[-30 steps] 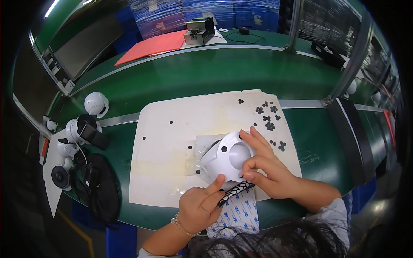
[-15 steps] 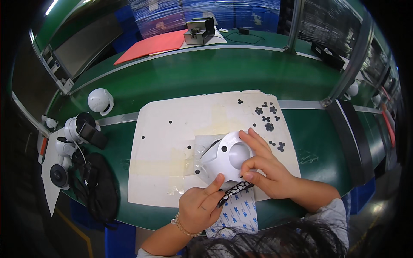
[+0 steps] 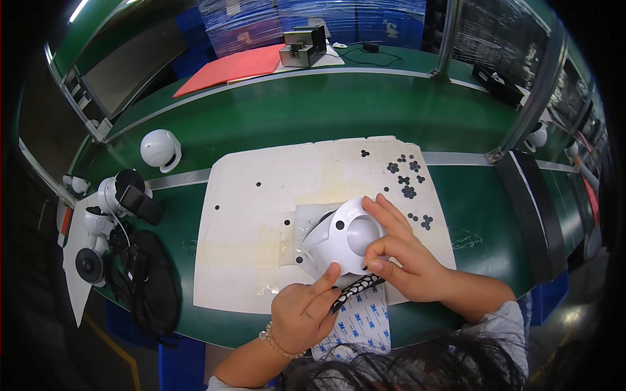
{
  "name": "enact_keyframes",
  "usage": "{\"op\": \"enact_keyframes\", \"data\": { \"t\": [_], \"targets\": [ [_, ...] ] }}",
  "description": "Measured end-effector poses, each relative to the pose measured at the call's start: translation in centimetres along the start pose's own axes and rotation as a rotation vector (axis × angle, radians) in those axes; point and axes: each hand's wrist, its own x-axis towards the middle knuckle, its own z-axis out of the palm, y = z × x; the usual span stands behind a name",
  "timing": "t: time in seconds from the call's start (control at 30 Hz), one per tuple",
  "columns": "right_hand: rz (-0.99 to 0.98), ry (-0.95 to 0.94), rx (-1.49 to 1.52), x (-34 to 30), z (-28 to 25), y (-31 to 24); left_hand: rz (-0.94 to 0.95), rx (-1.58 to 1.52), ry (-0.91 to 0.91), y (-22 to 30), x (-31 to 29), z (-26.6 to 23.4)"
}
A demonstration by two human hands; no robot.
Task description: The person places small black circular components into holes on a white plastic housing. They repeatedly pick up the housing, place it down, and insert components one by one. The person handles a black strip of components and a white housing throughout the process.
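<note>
A white rounded plastic housing [image 3: 323, 254] with a large round opening and a black dot on its front lies tilted on a clear plastic-wrapped pad [image 3: 304, 225]. My left hand [image 3: 301, 316] grips a black sticker strip [image 3: 352, 291] with pale cut-out circles, its index fingertip touching the housing's lower edge. On the housing's right side rests my right hand [image 3: 407, 257], upper fingers along the rim. Its thumb and index finger pinch a small black sticker at the lower edge, mostly hidden by the fingertips. Beneath the strip is a white backing sheet [image 3: 368, 326] with blue print.
A cream board [image 3: 228, 260] under the work carries scattered black dots and clusters [image 3: 408, 191]. White camera-like devices [image 3: 98, 225] and a black pouch [image 3: 155, 280] lie left. Another round white device [image 3: 160, 150] sits beyond the board. A long black strip [image 3: 531, 215] lies right.
The round white device beyond the board at far left has shifted slightly right and turned. My hands and the housing have hardly moved.
</note>
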Motion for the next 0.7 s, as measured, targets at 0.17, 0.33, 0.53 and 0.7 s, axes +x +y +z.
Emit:
{"op": "enact_keyframes", "data": {
  "t": [0.17, 0.33, 0.53, 0.7],
  "targets": [
    [-0.039, 0.028, -0.148, -0.4, 0.0, -0.1, 0.0, 0.016, 0.005, 0.1, 0.1, 0.0],
    [-0.311, 0.103, -0.771, -1.7, 0.0, -0.4, -0.002, 0.014, 0.029, 0.1, 0.1, 0.1],
    [-0.174, 0.149, -0.406, -3.1, -0.8, -0.5, -0.132, -0.182, 0.059, 0.1, -0.2, -0.1],
    [-0.355, 0.149, -0.378, -3.2, 0.1, 0.4, -0.318, -0.461, 0.155, 0.6, -0.3, -0.1]
  ]
}}
